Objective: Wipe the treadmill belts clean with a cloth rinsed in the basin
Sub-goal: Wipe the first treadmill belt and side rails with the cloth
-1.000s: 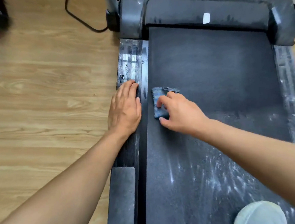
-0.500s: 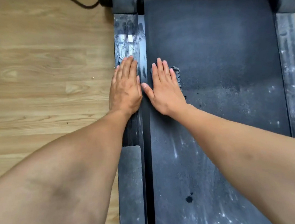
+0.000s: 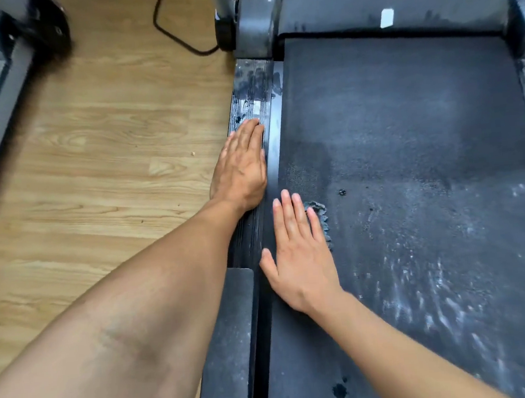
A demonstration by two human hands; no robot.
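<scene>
Mid-wipe here, I'd say. The right hand (image 3: 301, 255) is laid flat with the fingers straight, pressing the cloth (image 3: 319, 213) onto the belt (image 3: 409, 154). Only a frayed grey edge of the cloth peeks out on its little-finger side. The left hand (image 3: 244, 165) sits just ahead and to the left, flat and holding nothing, braced on the side rail (image 3: 251, 85). White dusty streaks (image 3: 436, 279) lie off to the right of the wiping hand and back toward the wrist, so that patch looks undone. Next move probably needs firm, even pressure swept rightward across those streaks. No basin in view.
</scene>
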